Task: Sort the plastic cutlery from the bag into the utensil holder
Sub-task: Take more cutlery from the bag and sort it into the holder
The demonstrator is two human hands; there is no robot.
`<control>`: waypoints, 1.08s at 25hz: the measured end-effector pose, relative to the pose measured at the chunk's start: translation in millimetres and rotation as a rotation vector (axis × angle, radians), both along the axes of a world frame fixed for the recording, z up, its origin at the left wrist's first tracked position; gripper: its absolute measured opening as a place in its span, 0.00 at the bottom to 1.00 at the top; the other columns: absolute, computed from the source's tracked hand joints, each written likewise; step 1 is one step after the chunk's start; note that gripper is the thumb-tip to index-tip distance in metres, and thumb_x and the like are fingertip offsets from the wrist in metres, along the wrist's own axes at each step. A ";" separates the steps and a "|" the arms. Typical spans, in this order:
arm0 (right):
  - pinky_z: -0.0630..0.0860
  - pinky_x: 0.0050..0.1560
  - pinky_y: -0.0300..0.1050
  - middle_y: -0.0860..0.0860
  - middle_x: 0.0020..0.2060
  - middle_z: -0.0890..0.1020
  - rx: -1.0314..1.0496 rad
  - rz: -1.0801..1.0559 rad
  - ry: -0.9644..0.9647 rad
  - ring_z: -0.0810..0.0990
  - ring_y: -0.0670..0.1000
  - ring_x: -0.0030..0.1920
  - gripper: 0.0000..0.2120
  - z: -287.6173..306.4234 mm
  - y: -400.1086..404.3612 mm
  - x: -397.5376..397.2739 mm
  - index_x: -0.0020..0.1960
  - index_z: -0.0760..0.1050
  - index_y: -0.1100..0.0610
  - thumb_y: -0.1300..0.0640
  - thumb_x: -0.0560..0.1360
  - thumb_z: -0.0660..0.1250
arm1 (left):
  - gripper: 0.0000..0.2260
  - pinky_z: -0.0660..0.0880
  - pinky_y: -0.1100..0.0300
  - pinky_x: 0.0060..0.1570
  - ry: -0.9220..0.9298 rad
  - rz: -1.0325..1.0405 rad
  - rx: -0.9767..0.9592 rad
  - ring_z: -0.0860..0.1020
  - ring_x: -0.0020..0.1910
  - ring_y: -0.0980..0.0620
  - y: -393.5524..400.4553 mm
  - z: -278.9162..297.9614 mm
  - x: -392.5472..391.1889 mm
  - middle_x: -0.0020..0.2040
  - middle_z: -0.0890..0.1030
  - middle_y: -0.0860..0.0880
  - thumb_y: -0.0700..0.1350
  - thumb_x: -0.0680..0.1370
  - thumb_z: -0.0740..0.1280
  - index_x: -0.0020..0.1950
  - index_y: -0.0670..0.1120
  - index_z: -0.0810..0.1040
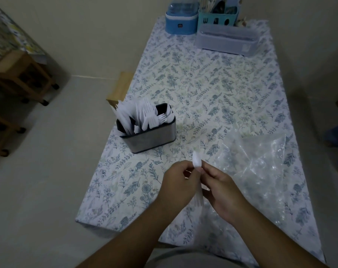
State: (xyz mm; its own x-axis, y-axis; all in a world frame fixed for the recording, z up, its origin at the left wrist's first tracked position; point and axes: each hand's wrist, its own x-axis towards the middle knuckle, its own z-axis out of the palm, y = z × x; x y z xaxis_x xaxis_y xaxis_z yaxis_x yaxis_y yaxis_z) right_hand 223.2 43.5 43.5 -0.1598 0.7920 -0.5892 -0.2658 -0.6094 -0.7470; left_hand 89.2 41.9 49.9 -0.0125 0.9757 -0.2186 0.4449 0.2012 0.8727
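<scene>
My left hand [178, 183] and my right hand [220, 187] meet over the near middle of the table, both gripping white plastic cutlery [196, 161]. A spoon bowl sticks up above the fingers and thin handles hang below them. The metal utensil holder [154, 135] stands to the far left of my hands, filled with several white forks and knives. The clear plastic bag [260, 161] lies crumpled on the table to the right of my hands.
The table wears a floral cloth [203, 84]. At its far end stand a blue box [180, 18], a teal cutlery caddy [217, 18] and a clear lidded container [226, 39]. Wooden wheeled furniture [21, 78] is on the floor at left.
</scene>
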 end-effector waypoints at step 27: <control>0.79 0.62 0.50 0.45 0.49 0.86 0.650 0.307 -0.412 0.83 0.42 0.52 0.09 49.3 121.0 -22.6 0.52 0.84 0.48 0.56 0.75 0.69 | 0.08 0.72 0.64 0.57 0.334 -0.048 0.654 0.77 0.54 0.52 79.7 66.5 -13.0 0.54 0.81 0.47 0.37 0.80 0.65 0.56 0.42 0.81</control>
State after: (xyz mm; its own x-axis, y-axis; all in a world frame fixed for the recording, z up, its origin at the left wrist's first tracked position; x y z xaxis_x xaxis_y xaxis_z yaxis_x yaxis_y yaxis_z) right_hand 200.6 164.6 92.8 -0.2958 0.9512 -0.0878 0.2144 -0.0235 -0.9765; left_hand 76.2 121.6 116.3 0.0690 0.9067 0.4162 0.7035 -0.3400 0.6241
